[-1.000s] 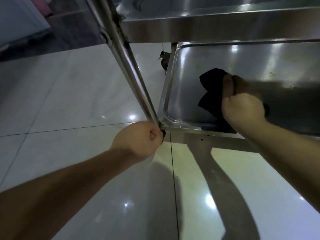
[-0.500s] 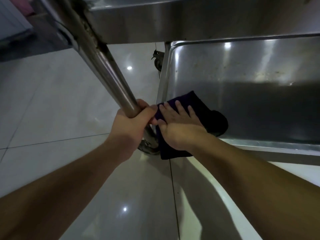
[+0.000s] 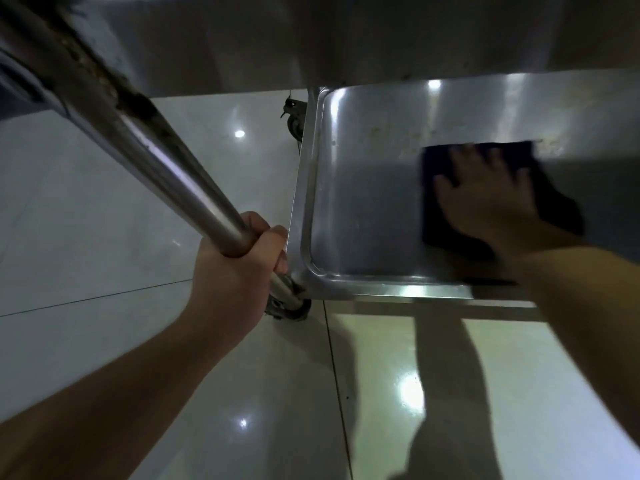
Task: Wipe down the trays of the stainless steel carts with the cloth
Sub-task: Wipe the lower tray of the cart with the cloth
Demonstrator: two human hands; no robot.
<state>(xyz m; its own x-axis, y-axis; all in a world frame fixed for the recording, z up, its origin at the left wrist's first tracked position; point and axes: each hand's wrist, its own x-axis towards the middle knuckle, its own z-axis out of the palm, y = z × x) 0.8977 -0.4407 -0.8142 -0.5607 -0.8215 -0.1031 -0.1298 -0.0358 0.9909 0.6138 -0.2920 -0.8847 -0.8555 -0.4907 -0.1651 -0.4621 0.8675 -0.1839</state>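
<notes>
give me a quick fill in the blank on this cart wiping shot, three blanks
1. The left hand has its grip around the cart's ____.
2. The right hand presses a dark ____ flat with spread fingers.
3. The hand is wiping the cart's ____ tray.

Missing words: post; cloth; lower

The head view looks steeply down, close over the cart's bottom tray point(image 3: 363, 209) and floor point(image 3: 104, 202).
</notes>
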